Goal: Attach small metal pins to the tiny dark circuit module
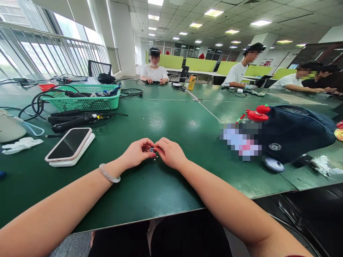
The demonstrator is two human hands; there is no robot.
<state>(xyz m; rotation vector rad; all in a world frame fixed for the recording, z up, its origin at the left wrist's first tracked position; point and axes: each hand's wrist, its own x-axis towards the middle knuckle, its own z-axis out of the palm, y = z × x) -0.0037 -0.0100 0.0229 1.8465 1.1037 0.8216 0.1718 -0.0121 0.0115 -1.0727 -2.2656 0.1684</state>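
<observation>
Both of my hands meet over the middle of the green table (pixel 171 125), fingertips pinched together. Between them is a tiny metal and dark object (pixel 153 151), too small to name. My left hand (pixel 138 152), with a pale bangle at the wrist, pinches it from the left. My right hand (pixel 169 152) pinches it from the right. Both forearms rest on the table's front part.
A phone (pixel 69 143) lies on a white pad at the left, with black cables (pixel 72 119) and a green basket (pixel 87 97) behind it. A dark bag (pixel 292 132) and a red-capped bottle (pixel 257 114) sit at the right. Three people sit at the far side.
</observation>
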